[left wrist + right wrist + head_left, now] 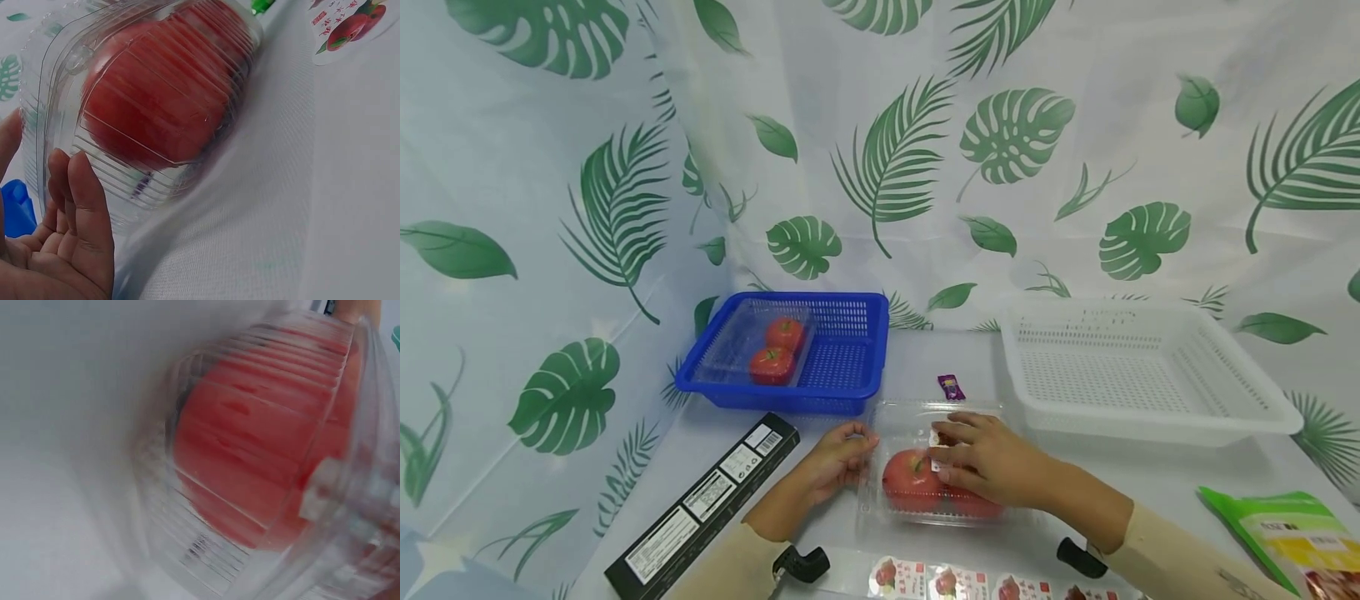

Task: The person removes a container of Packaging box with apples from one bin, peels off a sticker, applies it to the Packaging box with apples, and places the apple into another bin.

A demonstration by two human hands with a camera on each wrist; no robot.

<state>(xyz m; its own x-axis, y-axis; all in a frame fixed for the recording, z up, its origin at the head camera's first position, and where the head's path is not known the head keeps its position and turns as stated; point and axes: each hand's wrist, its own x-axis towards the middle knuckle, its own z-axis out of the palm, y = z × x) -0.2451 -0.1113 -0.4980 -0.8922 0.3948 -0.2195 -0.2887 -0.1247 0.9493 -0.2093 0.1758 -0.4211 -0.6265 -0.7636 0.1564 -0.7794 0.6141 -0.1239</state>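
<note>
A clear plastic clamshell box (880, 500) with red fruits (913, 481) inside, tomato-like with green stems, lies in front of me. My left hand (837, 461) holds the box's left rim, thumb above and fingers below, also seen in the left wrist view (69, 244). My right hand (992, 462) rests on the lid with fingers spread, over a small white label (936, 458) that it partly hides. The right wrist view is blurred; it shows the box side with red fruit (256, 444) behind it.
A blue basket (872, 383) at the back left holds another clear box with two red fruits (772, 365). A white basket (1225, 425) stands back right. Around lie a purple wrapper (951, 387), a long black carton (707, 500), a strip of fruit labels (958, 581) and a green bag (1285, 533).
</note>
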